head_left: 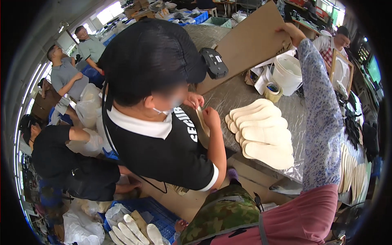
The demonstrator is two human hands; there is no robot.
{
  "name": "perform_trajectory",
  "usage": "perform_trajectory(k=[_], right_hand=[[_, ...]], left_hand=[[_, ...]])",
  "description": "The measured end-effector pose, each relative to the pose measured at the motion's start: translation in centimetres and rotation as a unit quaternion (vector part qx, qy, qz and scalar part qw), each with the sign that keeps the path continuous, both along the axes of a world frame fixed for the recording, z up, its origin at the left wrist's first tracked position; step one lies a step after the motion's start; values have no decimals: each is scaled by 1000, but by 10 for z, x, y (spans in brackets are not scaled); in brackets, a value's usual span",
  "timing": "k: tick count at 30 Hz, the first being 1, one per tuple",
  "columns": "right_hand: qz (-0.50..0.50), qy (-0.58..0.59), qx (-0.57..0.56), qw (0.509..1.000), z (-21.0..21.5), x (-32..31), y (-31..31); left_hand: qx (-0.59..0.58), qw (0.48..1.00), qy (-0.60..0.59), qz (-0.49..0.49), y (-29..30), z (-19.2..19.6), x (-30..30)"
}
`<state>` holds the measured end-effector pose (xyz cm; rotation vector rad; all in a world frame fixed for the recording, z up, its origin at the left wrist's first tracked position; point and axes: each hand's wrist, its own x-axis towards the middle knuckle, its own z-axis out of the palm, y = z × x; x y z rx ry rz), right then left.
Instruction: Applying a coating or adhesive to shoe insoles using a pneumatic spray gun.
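My right arm, in a flowered sleeve, reaches far over the table. At its end my right hand (290,33) is closed on the upper edge of a large brown cardboard sheet (245,45), which stands tilted on the table. Low in the picture, beside a blue crate (157,214), a small part of my left hand (181,225) shows; its fingers are too hidden to read. Cream insoles (267,134) lie in overlapping stacks on the table below my right arm. A co-worker (163,122) in a black cap holds one insole (203,121) in both hands.
A white bucket (287,73) and an open tin (272,92) stand beside the cardboard. More insoles (353,171) lie at the far right, and several (130,230) in the crate. The co-worker stands close on my left. Other people (69,77) are farther off.
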<state>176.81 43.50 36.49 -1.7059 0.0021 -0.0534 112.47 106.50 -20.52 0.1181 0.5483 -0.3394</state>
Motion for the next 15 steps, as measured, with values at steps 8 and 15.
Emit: perform_trajectory(k=[8, 15], right_hand=[[-92, -65, -163, 980, 69, -106, -22], [-162, -240, -235, 928, 122, -333, -30]], left_hand=[[1, 982, 10, -190, 22, 9, 38], [473, 819, 96, -311, -19, 50, 82]])
